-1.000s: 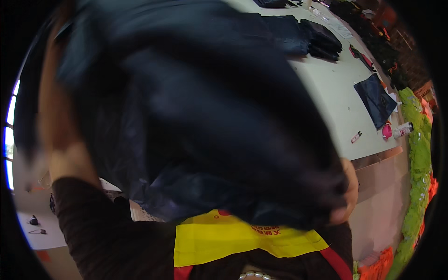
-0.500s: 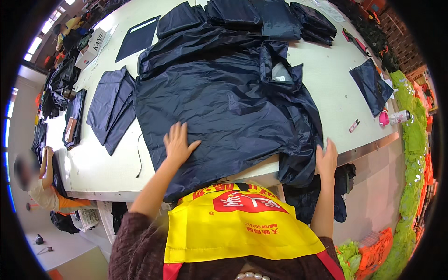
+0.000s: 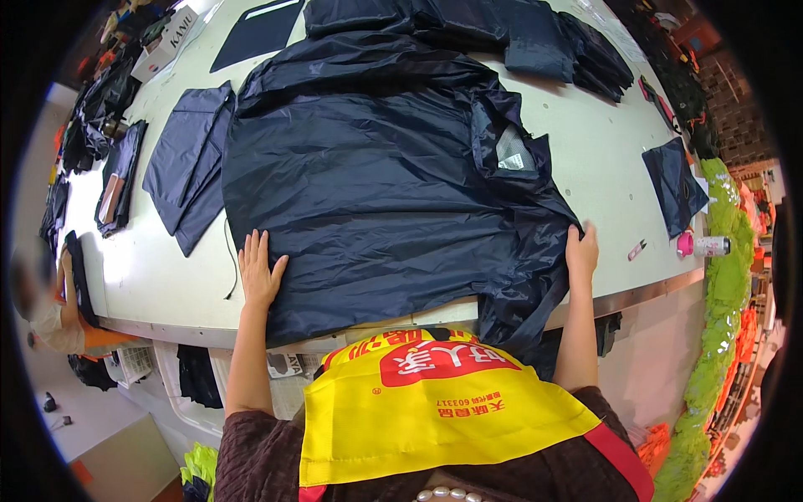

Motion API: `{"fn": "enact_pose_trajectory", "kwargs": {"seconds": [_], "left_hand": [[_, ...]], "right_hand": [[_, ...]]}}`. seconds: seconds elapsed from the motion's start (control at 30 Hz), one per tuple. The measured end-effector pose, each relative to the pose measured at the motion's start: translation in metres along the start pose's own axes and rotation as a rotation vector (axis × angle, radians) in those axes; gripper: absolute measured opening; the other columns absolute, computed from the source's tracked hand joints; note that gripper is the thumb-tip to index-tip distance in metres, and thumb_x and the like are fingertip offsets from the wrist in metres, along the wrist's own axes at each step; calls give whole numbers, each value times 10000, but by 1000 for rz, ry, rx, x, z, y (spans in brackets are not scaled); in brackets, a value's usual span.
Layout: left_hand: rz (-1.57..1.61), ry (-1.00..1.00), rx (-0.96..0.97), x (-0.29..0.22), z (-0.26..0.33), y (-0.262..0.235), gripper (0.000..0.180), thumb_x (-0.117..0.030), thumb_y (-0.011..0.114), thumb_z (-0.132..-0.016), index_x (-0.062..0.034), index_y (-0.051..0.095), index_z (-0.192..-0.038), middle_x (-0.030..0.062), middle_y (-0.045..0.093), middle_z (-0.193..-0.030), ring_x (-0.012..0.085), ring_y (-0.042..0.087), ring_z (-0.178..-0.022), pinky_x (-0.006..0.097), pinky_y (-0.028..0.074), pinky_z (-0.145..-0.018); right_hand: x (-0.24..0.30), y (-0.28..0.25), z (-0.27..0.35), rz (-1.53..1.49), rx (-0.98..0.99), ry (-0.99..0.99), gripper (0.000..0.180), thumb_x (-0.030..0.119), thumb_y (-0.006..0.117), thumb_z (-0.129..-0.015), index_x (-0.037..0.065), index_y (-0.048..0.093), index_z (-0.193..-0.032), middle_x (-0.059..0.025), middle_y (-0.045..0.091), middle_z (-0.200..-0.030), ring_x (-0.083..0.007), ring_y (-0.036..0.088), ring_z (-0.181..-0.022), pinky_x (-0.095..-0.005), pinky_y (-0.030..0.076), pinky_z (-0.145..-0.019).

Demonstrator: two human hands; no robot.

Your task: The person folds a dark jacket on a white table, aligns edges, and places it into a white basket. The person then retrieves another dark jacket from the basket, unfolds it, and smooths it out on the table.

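A dark navy jacket (image 3: pixel 360 184) of thin, shiny fabric lies spread over the table in front of me, wrinkled toward its right side. A pale label (image 3: pixel 512 159) shows inside its collar opening at the right. My left hand (image 3: pixel 260 274) rests flat on the jacket's near left edge, fingers stretched out. At the right edge, my right hand (image 3: pixel 583 253) touches the bunched cloth near the sleeve, which hangs over the table's front edge. The fingers of that hand are partly hidden against the fabric, and whether they pinch it is unclear.
Folded dark garments (image 3: pixel 460 25) line the far side of the white table (image 3: pixel 577 151). A folded dark piece (image 3: pixel 188 159) lies at left, another (image 3: pixel 674 188) at right. A small snipper (image 3: pixel 636 250) and a bottle (image 3: pixel 711 246) are at right. Another person (image 3: pixel 50 301) works at far left.
My left hand has moved left, from the middle of the cloth to its edge. The right hand has come up against the jacket's right side. The near cloth now lies flatter.
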State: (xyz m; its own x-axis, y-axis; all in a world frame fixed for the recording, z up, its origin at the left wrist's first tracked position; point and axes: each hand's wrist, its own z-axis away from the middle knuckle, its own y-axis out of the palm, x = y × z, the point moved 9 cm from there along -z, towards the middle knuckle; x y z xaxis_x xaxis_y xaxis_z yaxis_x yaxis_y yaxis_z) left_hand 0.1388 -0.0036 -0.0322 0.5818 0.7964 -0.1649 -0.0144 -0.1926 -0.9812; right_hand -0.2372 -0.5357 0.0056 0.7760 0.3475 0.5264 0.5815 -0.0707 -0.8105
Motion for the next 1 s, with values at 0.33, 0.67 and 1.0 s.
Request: {"fn": "enact_pose_trajectory", "kwargs": {"seconds": [0.33,0.67,1.0], "left_hand": [[-86,-1,-48,-35,-50,17,672,-467,526,-855,-80,364,-1379,168,330,-1436,329,267,-1345,504,190,-1072],[91,-35,-46,-41,-64,20,623,-413,548,-867,-63,389,-1357,188,338,-1423,341,270,-1343,487,193,-1074],[701,521,229,-314,-52,50,446,-305,530,-895,-96,482,-1286,113,492,-1315,304,363,-1297,506,255,-1043]], "right_hand": [[178,125,-28,288,324,-826,453,346,640,-750,75,544,-1101,-85,509,-1232,-312,414,-1218,-584,347,-915],[36,7,-32,-90,188,-396,372,139,503,-856,-2,530,-1199,-220,540,-1207,-358,494,-1136,-393,380,-969],[14,-10,205,256,580,-398,943,386,766,-590,-2,349,-1342,-321,172,-1434,-473,147,-1338,-546,123,-1075]]}}
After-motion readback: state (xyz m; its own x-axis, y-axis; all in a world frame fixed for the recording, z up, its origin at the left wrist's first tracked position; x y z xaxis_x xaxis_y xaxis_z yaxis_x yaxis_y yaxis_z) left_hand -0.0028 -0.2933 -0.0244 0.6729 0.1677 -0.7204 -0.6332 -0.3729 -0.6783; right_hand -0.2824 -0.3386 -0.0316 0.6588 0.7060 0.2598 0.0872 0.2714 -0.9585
